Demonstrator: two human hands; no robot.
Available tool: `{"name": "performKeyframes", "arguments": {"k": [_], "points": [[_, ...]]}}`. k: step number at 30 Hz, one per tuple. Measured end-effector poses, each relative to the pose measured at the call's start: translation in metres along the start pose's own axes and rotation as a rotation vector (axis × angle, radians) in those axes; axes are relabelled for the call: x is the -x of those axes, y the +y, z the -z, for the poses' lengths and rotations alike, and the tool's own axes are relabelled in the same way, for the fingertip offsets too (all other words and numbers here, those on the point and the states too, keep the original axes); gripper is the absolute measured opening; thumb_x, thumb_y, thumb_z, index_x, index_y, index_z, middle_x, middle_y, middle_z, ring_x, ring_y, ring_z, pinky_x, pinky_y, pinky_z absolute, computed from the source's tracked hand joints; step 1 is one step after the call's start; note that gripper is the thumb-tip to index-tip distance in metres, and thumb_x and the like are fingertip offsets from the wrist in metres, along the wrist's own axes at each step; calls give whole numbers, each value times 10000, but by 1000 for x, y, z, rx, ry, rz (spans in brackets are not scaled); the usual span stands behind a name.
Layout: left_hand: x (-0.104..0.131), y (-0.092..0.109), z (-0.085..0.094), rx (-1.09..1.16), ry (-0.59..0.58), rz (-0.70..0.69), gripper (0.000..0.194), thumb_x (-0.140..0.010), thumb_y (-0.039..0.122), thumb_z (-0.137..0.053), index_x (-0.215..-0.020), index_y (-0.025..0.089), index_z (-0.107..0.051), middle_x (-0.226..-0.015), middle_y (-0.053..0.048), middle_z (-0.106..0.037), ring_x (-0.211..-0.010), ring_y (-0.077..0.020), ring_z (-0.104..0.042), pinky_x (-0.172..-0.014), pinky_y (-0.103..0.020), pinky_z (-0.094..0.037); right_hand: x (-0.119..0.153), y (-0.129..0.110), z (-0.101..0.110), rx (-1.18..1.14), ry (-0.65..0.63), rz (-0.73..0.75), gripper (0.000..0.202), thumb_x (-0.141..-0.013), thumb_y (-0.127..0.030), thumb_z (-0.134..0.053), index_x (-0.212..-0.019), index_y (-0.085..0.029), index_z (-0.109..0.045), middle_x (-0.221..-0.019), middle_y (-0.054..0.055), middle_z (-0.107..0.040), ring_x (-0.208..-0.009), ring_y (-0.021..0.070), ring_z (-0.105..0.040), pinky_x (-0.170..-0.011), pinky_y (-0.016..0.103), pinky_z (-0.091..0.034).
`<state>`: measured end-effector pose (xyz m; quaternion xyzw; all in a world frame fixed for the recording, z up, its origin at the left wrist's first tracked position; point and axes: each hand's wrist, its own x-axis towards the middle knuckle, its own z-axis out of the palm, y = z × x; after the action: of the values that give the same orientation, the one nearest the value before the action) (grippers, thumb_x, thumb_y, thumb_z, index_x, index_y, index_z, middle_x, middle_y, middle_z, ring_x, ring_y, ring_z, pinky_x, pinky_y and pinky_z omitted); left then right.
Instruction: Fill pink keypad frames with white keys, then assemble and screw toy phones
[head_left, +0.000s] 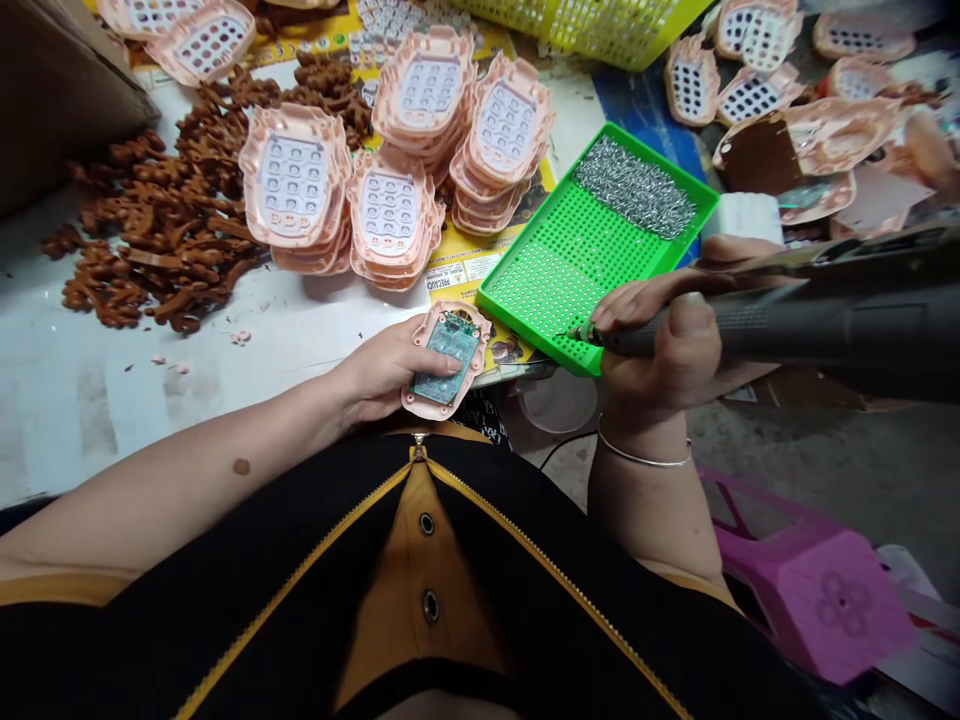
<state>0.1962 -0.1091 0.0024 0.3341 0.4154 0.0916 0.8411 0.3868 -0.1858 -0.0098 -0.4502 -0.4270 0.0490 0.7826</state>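
At table's near edge: left hand (386, 370) closed round pink shell (414, 399), thumb flat on circuit board (447, 362) (likely light, stiff, fragile; rim safest hold); right hand (660, 345) wrapped round screwdriver (750, 325).

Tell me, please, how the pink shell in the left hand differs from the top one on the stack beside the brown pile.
The held shell shows a green circuit board, while the stacked shell shows a white keypad. The held shell is in the left hand; the stacked shell rests on others. Both are pale pink with a bumpy outline.
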Motion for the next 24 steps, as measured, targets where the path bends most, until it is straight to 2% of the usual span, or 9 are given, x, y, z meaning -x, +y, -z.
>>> {"name": "performKeyframes", "arguments": {"k": [6,9,11,15,18,20,22,24], "points": [[0,-3,4,-7,-42,-29,530,-612,10,-735,-1110,136,-602,-843,-54,-710,-683,-165,-680,-620,-262,-561,0,2,-3,12,74,10,259,-805,-439,-705,-1018,-304,-643,-569,-91,-471,-391,109,-439,-390,282,-403],[-1,-2,3,-1,-17,-15,513,-605,9,-739,-1089,121,-612,-854,-65,-713,-682,-167,-681,-635,-275,-562,-1,2,-3,38,38,-24,308,-799,-473,-724,-1018,-288,-611,-578,-87,-466,-402,107,-443,-400,290,-417],[-1,-2,2,10,8,-12,507,-597,4,-736,-1075,115,-611,-858,-74,-716,-682,-174,-682,-640,-286,-562,-3,1,-1,23,20,-18,309,-789,-438,-745,-1015,-276,-612,-575,-90,-468,-399,95,-424,-401,279,-416],[-3,-3,0,49,14,-33,461,-582,-14,-714,-1014,110,-615,-824,-73,-714,-698,-187,-690,-666,-302,-563,-3,-18,0,-109,-8,3,100,-815,-346,-690,-826,-258,-644,-573,-70,-476,-454,79,-480,-460,246,-412],[-3,-6,1,61,4,-41,433,-580,-24,-702,-986,105,-619,-803,-65,-711,-716,-184,-689,-702,-305,-559,1,-41,-7,-161,-104,-45,217,-859,-381,-630,-694,-239,-629,-575,-51,-462,-478,91,-526,-491,273,-453],[-3,-8,2,64,-5,-58,433,-584,-30,-691,-989,106,-623,-806,-56,-711,-725,-175,-685,-729,-303,-552,7,-52,-15,-199,-160,-29,198,-880,-394,-608,-742,-257,-645,-538,-71,-433,-394,88,-454,-427,279,-441],[-3,-10,2,67,-15,-81,425,-582,-35,-681,-980,105,-625,-801,-45,-703,-715,-162,-674,-737,-295,-540,16,-56,-23,-256,-206,1,142,-873,-433,-633,-883,-298,-676,-498,-102,-420,-324,88,-357,-352,276,-394],[-3,-11,2,75,-22,-101,422,-569,-41,-677,-962,102,-625,-785,-37,-688,-696,-153,-662,-729,-289,-532,25,-55,-28,-248,-268,-121,289,-817,-559,-697,-1011,-350,-654,-485,-122,-420,-316,100,-334,-346,282,-389]]}}
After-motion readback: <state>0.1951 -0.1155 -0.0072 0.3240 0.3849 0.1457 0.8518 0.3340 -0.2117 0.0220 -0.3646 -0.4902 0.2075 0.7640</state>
